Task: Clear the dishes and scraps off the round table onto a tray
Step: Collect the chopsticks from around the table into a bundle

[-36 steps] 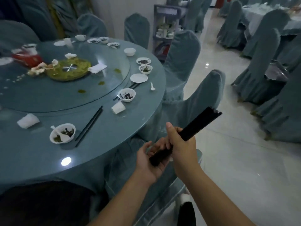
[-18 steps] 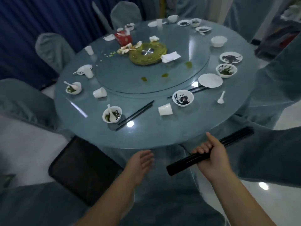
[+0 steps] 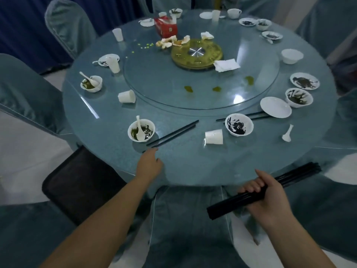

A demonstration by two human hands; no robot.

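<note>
- Two hands show in the head view. The left hand (image 3: 149, 165) reaches over the near part of the round surface (image 3: 193, 165), fingers loosely extended toward the near end of a loose chopstick pair (image 3: 173, 134); I cannot tell whether they touch.
- The right hand (image 3: 268, 198) grips a bundle of black chopsticks (image 3: 293, 176) just off the near edge.
- A bowl with spoon (image 3: 141, 130), a tipped cup (image 3: 214, 136) and a stained bowl (image 3: 239, 124) lie farther in.
</note>
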